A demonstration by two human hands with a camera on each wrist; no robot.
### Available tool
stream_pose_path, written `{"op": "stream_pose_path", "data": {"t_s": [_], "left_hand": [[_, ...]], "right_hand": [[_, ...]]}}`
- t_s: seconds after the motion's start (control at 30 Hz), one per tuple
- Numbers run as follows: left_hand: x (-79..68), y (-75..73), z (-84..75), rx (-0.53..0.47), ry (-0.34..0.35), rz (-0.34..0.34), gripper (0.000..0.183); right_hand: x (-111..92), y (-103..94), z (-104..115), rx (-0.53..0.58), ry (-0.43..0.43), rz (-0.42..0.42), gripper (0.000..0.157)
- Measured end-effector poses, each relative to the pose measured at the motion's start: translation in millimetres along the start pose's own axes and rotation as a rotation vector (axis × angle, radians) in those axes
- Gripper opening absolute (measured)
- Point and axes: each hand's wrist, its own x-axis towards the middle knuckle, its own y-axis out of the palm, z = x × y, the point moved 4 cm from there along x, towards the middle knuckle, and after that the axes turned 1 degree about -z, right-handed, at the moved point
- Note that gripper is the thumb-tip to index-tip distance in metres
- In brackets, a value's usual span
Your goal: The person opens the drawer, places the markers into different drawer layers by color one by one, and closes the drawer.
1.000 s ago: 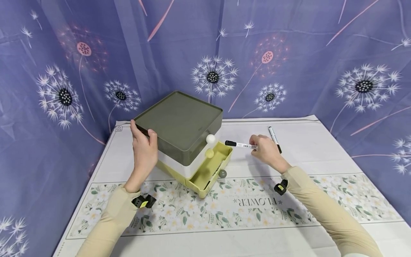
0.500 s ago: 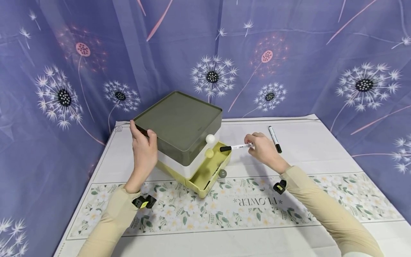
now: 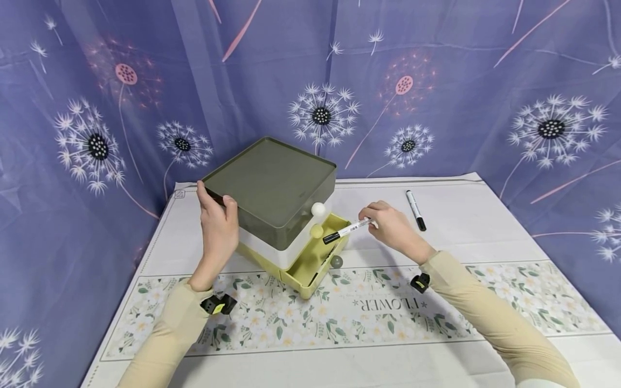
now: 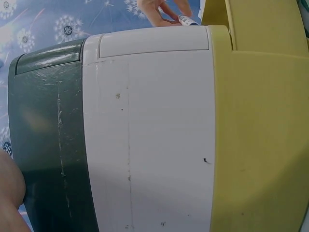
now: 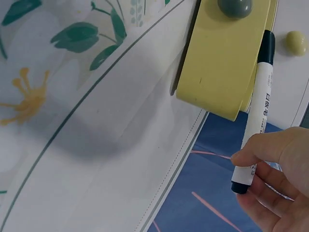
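My left hand [image 3: 218, 231] rests against the side of a stacked drawer box [image 3: 271, 183], with fingertips at its dark green top edge. In the left wrist view the box's green, white and yellow tiers fill the picture. The bottom yellow drawer [image 3: 306, 264] is pulled out. My right hand [image 3: 392, 226] pinches a white whiteboard marker [image 5: 260, 101] near its tail end. Its black cap [image 3: 332, 237] points down and left over the open drawer. Thin dark items [image 3: 320, 267] lie along the drawer's inner front.
A second marker [image 3: 415, 210] lies on the white tablecloth at the right. Round knobs stick out from the box: white [image 3: 318, 209], yellow [image 3: 316, 231] and grey [image 3: 336, 262]. A purple dandelion curtain [image 3: 262, 81] hangs behind and at both sides.
My right hand has carried the marker leftward, and its capped end has moved from beside the box to over the open drawer, tilting downward. The left hand and box have stayed still.
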Motion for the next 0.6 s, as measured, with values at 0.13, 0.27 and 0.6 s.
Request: {"op": "stream_pose_path", "data": {"t_s": [0.13, 0.27, 0.6], "left_hand": [[-0.2, 0.3, 0.1, -0.003, 0.005, 0.003, 0.067], [0.5, 0.6, -0.1, -0.004, 0.008, 0.005, 0.067], [0.6, 0.3, 1.3, 0.006, 0.009, -0.013, 0.067]], "right_hand": [[0.9, 2.1, 4.4, 0.006, -0.059, -0.004, 0.032], [2.4, 5.6, 8.0, 0.025, -0.127, -0.002, 0.031], [4.3, 12.5, 20.5, 0.037, -0.258, -0.006, 0.032]]}}
